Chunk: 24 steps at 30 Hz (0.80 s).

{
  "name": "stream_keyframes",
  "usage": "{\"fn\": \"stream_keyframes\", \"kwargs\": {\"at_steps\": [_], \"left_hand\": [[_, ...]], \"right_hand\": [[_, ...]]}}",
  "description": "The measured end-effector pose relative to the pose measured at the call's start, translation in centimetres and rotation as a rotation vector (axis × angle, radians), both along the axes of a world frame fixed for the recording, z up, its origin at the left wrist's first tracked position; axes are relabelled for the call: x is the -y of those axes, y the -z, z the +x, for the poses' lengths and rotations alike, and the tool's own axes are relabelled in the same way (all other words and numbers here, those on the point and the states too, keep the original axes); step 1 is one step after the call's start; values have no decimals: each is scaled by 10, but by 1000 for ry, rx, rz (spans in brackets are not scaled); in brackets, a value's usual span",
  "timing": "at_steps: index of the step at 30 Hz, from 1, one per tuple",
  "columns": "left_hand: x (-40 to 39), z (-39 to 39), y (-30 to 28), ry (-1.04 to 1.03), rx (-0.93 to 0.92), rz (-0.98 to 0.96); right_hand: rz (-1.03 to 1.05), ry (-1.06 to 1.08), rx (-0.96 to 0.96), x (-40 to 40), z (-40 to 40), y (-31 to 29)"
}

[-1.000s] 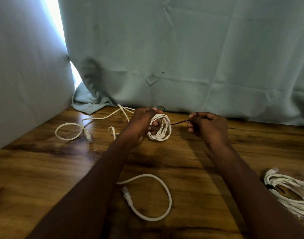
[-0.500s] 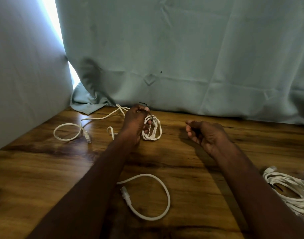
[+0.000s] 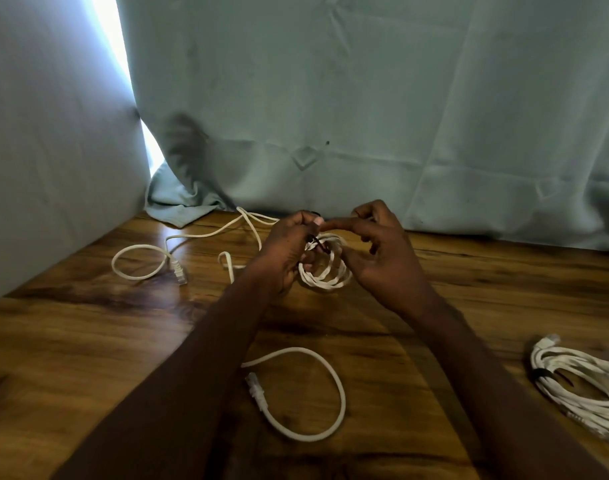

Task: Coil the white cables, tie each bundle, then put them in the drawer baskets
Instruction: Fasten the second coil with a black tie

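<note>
While nothing near the front edge of the wooden worktop (image 3: 88, 341) is being handled, a loose loop of white cable (image 3: 317, 393) lies there with its plug (image 3: 257, 395) pointing toward the person. At the right edge rests a finished bundle (image 3: 580, 386), already cinched with a dark tie. Farther in, about mid-worktop, both hands meet over the coil in progress (image 3: 325, 268). The left hand (image 3: 285, 251) has its fingers curled round the coil's left side, holding the turns together. The right hand (image 3: 375, 244) sits against the coil's right side with its fingers bent and one fingertip stretched toward the left thumb; whether it actually pinches anything cannot be told. A thin dark tie (image 3: 318, 244) crosses the top of the coil between the two hands, seemingly not yet fastened. Beyond, toward the back left corner, a second stretch of cable forms a far loop (image 3: 140, 263) ending in a clear plug (image 3: 180, 271), with a strand running up to the pale curtain (image 3: 365, 116) behind the back edge. No drawer baskets are in view.

The likely risk is the tie slipping free before it is twisted shut; if the left grip loosens, the springy turns could fan open, and the trailing strand may tug the coil askew
</note>
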State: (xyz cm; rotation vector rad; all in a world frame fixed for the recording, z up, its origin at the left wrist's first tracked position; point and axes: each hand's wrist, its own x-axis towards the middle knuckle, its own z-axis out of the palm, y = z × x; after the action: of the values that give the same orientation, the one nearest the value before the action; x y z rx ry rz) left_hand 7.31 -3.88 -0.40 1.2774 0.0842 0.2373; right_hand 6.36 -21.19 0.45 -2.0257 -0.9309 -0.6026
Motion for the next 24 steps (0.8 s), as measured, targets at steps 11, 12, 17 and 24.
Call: {"fn": "stream_keyframes", "kwargs": {"at_steps": [11, 12, 17, 24], "left_hand": [[18, -8, -5, 116, 28, 60], [19, -9, -5, 114, 34, 53], [23, -11, -3, 112, 22, 67], [12, -5, -2, 36, 20, 87]], "right_hand": [[-26, 27, 83, -4, -2, 0], [-32, 8, 106, -4, -3, 0], [-29, -7, 251, -4, -7, 2], [295, 160, 139, 6, 0, -7]]}}
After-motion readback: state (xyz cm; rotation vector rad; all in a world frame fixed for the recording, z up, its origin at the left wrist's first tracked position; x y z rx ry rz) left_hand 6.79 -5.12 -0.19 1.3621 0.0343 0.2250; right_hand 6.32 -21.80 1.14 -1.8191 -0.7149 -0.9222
